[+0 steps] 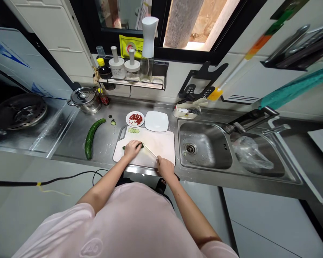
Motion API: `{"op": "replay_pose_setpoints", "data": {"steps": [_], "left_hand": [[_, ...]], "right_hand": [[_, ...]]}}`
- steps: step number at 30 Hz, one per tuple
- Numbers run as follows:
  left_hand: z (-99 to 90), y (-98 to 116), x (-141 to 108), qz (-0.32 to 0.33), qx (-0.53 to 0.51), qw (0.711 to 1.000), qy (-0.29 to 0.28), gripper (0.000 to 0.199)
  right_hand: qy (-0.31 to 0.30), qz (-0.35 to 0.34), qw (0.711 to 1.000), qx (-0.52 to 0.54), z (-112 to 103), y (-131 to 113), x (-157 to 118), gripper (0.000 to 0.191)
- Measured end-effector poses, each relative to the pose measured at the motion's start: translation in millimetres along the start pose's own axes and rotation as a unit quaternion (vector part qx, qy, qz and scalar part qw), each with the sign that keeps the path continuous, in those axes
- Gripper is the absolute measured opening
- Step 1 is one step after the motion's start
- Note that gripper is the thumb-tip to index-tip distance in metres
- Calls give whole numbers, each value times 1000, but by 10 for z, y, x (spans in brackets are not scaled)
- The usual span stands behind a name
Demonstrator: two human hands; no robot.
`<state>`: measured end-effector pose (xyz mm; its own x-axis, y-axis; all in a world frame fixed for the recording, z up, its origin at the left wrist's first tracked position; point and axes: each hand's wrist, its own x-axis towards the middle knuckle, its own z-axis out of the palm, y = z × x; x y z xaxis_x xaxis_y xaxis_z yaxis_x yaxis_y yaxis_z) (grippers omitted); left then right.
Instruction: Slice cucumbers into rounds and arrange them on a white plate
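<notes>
On the white cutting board (164, 143), my left hand (132, 149) presses down a dark green piece of cucumber (140, 146), which it mostly covers. The handle of a knife is wrapped in my right hand (165, 167). The thin knife blade (150, 150) slants up and left, its tip beside the cucumber piece and my left fingers. Several pale green cucumber slices (134, 130) overlap in a row at the board's upper left. A long curved cucumber (90, 139) lies on the steel counter left of the board, with small cucumber end pieces (113, 122) near its upper end.
Behind the board stand a plate of chopped red pieces (135, 119) and a white square dish (156, 121). A lidded steel pot (86, 100) is at back left. To the right is a double sink (204, 145) with a plastic bag (251, 152). A seasoning shelf (131, 83) hangs above.
</notes>
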<state>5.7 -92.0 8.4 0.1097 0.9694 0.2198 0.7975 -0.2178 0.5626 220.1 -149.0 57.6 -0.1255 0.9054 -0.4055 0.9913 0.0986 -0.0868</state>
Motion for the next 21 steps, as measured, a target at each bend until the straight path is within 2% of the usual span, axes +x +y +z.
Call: {"op": "replay_pose_setpoints", "data": {"steps": [7, 10, 12, 14, 17, 21], "left_hand": [[-69, 33, 14, -96, -57, 991, 78, 25], [-132, 102, 48, -104, -80, 986, 100, 28], [-186, 177, 80, -86, -73, 989, 100, 29], [-243, 271, 116, -51, -49, 994, 82, 32], [-309, 424, 172, 5, -9, 1000, 20, 35], [-341, 578, 233, 37, 15, 997, -61, 34]], "right_hand": [[106, 27, 994, 12, -13, 59, -28, 25], [153, 30, 988, 17, -15, 87, -23, 29], [181, 31, 983, 15, -23, 105, -13, 33], [201, 30, 979, 10, -33, 121, -1, 35], [218, 18, 976, -3, -41, 135, 14, 37], [232, -7, 973, -15, -27, 135, 11, 40]]}}
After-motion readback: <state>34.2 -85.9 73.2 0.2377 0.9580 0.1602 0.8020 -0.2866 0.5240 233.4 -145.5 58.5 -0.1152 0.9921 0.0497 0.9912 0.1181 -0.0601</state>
